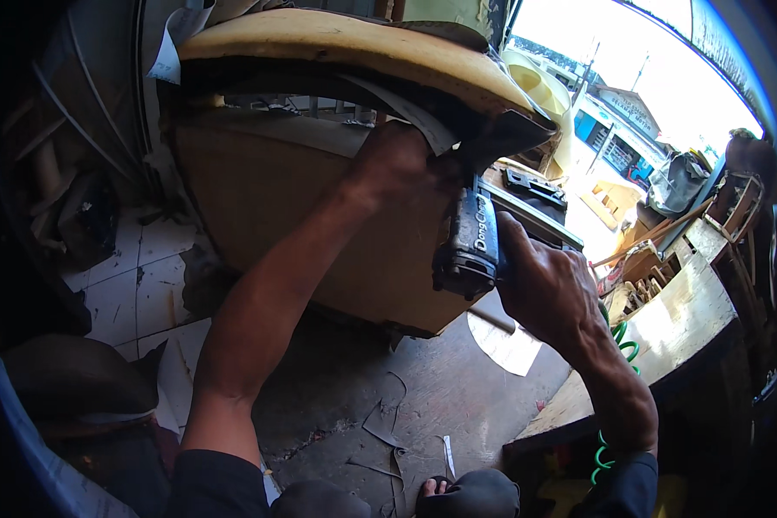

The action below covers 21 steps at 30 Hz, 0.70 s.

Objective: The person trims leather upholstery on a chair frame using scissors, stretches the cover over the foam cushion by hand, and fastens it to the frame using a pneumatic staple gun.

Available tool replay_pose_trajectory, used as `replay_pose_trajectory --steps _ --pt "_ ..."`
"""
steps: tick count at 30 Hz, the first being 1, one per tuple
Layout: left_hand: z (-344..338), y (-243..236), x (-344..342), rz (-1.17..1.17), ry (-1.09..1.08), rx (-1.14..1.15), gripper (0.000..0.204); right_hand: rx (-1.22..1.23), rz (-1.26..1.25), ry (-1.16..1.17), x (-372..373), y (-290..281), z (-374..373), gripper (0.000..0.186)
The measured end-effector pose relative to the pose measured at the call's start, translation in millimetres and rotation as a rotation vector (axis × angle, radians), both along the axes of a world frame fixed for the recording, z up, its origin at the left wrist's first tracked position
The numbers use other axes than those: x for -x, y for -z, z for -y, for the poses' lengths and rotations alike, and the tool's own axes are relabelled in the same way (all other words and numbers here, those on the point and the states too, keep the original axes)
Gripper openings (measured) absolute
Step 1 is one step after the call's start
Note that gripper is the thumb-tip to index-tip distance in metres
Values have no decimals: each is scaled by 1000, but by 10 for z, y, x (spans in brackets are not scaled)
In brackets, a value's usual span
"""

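My right hand is wrapped around a dark pneumatic staple gun, whose nose points up at the underside of a padded furniture piece. My left hand is closed at the edge of the black fabric, just left of the gun's nose; its fingertips are in shadow. A pale strip runs along that edge down to the left hand. Above lies yellow foam padding on the furniture's curved top. Below it hangs a broad tan panel. The gun's tip is hidden by the fabric.
A green coiled air hose runs beside my right forearm. At the right stands a worn wooden bench with wood scraps. Fabric scraps lie on the floor near my feet. A dark rounded cushion sits at the left.
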<state>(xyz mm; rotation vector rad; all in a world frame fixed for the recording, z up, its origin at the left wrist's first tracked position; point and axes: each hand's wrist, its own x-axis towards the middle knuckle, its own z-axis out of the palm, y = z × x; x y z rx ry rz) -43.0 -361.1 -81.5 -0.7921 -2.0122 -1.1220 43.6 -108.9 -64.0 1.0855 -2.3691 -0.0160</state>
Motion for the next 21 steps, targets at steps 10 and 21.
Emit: replay_pose_trajectory --steps 10,21 --pt "85 -30 27 79 -146 167 41 -39 114 42 -17 -211 46 35" --pt "112 130 -174 -85 -207 101 30 106 -13 -150 -173 300 -292 38"
